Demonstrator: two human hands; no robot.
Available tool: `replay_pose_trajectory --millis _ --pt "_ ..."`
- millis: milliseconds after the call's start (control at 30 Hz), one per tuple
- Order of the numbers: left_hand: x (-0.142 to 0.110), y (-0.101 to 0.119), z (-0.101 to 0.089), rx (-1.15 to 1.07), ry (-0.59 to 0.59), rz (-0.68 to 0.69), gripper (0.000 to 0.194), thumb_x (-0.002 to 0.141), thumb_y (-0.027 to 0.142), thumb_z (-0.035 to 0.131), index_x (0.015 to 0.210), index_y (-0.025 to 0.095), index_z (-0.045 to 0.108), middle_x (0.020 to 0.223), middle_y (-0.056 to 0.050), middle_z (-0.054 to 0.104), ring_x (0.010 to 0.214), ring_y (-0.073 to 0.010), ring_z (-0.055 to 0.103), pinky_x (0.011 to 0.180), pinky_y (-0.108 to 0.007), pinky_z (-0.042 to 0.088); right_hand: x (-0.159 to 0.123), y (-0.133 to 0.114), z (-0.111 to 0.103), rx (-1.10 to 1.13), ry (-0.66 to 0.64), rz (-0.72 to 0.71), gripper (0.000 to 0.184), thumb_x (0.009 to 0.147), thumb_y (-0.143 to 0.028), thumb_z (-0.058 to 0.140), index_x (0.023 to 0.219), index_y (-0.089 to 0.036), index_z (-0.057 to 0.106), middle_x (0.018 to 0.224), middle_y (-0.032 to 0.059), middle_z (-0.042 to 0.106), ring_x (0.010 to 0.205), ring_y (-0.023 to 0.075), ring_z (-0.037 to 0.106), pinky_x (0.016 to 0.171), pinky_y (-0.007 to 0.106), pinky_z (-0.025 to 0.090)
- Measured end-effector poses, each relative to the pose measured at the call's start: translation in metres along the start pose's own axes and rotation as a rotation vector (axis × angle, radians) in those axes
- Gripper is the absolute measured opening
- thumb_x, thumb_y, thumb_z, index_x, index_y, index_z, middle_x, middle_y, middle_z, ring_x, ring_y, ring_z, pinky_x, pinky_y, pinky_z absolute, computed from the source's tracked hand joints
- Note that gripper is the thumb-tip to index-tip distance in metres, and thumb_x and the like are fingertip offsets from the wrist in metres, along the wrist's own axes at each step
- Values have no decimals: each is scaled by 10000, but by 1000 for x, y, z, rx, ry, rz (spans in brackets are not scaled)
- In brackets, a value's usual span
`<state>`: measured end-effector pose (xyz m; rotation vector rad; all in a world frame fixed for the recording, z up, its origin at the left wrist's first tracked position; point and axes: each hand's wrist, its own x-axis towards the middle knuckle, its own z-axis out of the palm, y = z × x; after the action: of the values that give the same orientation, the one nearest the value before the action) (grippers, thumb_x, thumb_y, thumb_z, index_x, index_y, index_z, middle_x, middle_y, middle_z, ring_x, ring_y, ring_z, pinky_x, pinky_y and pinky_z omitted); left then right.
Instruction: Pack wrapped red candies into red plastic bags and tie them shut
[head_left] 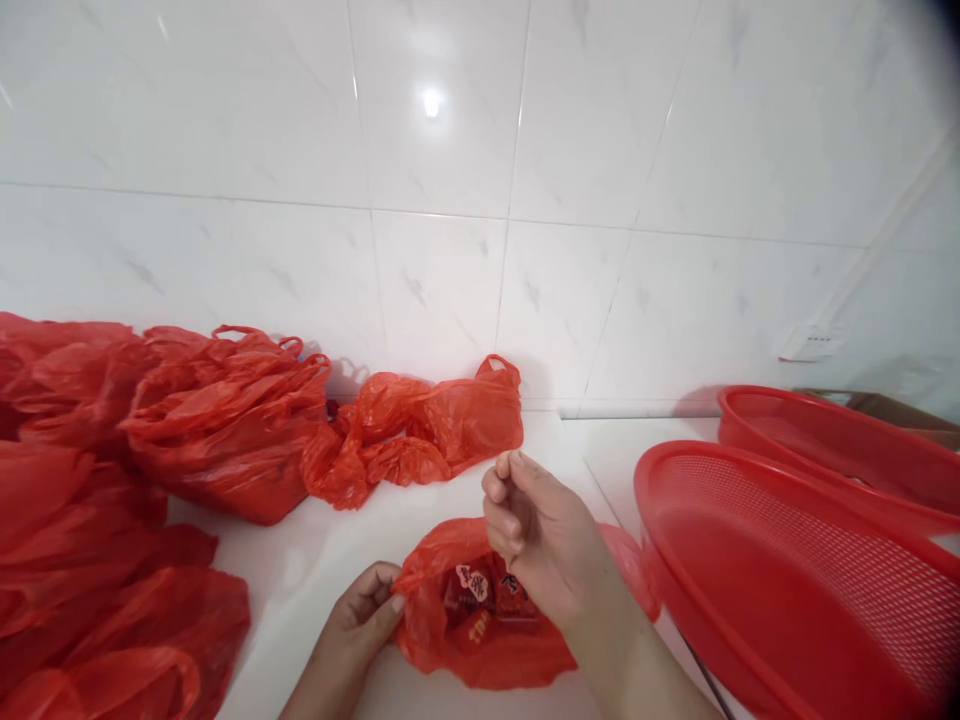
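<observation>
A small red plastic bag (480, 630) lies on the white counter in front of me, with red wrapped packets showing inside it. My left hand (364, 610) pinches the bag's left edge with fingers closed. My right hand (529, 525) hovers just above the bag, fingers curled in and thumb pressed to the fingertips; whether it holds anything, I cannot make out.
Several filled red plastic bags (225, 420) are piled along the left and back by the tiled wall, one lying flatter (427, 425) behind my hands. Two red mesh plastic baskets (795, 590) stand at the right. The white counter (322, 560) shows between them.
</observation>
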<state>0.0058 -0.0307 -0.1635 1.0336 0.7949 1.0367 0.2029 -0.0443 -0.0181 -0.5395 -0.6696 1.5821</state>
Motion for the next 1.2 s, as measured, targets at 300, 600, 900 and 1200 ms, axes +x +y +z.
replay_pose_trajectory --millis 300,600,900,1200 --pt "1 -5 -4 -11 0 5 262 737 412 684 809 179 589 739 -18 622 637 -140 573 606 -249 444 8 5 -9 -90 -43 -57 188 856 -311 588 750 -165 534 736 -13 525 502 41 410 435 156 279" --pt "-5 5 1 36 5 -4 261 753 414 666 813 175 578 731 -15 616 625 -128 560 610 -243 440 10 -3 -13 -257 -2 -200 242 844 -353 607 710 -166 531 692 -26 512 499 42 409 438 160 261" --pt "-11 13 3 82 13 -31 251 757 416 658 801 184 572 734 -5 610 644 -130 571 626 -241 445 -11 -39 -10 -409 38 -494 180 822 -218 528 648 -175 538 679 -22 519 507 60 428 474 188 319" --pt "-14 20 10 215 19 27 239 801 416 608 790 180 568 721 4 615 651 -117 548 644 -232 443 -34 -35 3 -699 28 -659 159 841 -145 489 733 -204 589 656 -37 542 530 65 460 490 193 359"
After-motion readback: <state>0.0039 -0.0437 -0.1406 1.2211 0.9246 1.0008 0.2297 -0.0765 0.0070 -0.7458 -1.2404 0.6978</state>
